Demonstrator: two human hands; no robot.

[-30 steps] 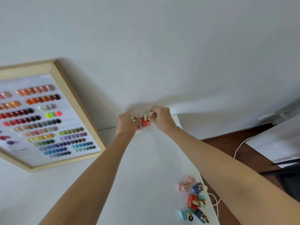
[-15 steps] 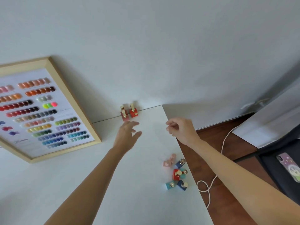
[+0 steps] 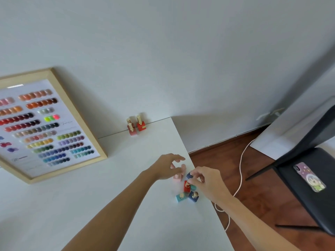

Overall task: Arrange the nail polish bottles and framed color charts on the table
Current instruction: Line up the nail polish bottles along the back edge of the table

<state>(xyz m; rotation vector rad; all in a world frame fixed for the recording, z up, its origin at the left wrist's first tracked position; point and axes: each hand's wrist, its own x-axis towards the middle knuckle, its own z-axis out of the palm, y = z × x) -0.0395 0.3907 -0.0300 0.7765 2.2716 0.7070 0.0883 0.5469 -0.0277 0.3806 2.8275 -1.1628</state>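
No containers showed here, just a white table (image 3: 90,205) with the bottles standing loose on it. Near the right edge sat the cluster of nail polish bottles (image 3: 186,189): square little blocks with gold caps, a red one in the middle, a teal one and a dark blue one nearest the camera, a second blue one and a pale pink pair farther off, all touching or just beside one another. The left hand (image 3: 167,167) hovered over the pink pair, fingers spread and relaxed, gripping nothing. The right hand (image 3: 204,180) had its fingertips pinched at the gold cap of the red bottle; how firm that pinch was, hard to call. Well apart, at the table's far edge by the wall, two red bottles (image 3: 136,126) stood upright side by side. To the left, the framed color chart (image 3: 54,127) leaned on the wall, wooden frame, rows of swatches.
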